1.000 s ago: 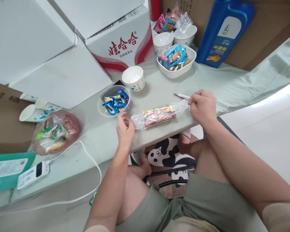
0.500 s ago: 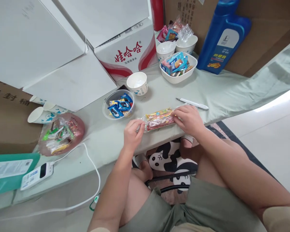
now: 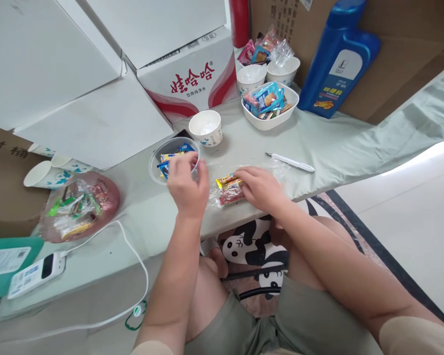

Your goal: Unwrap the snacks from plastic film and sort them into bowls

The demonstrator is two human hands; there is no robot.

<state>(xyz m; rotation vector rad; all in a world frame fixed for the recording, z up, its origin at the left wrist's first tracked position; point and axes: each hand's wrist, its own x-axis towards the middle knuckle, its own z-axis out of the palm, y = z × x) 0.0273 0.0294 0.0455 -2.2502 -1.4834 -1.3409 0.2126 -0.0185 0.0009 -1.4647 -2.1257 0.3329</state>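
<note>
My left hand [image 3: 188, 185] hangs over the near side of a round clear plastic bowl [image 3: 153, 170] of blue and yellow snack packets [image 3: 165, 168]. Its thumb stands apart from its curved fingers, and nothing shows in the gap. My right hand [image 3: 262, 190] lies over a flat bundle of yellow and red snack sticks [image 3: 229, 190], its fingers bent down onto the right part, which they hide. Crinkled clear plastic wrap [image 3: 212, 195] spreads under and around the bundle at the table edge.
A white pen [image 3: 290, 162] lies right of the bundle. Behind stand a paper cup [image 3: 206, 129], a white snack tub [image 3: 272, 122] and a blue bottle [image 3: 336, 64]. At left are a pinkish snack bowl [image 3: 111, 195], a white power bank [image 3: 37, 276] and its cable [image 3: 142, 266].
My left hand has let go of the bundle's left end and moved up and left to the clear bowl. My right hand has slid left over the bundle. The view has shifted slightly.
</note>
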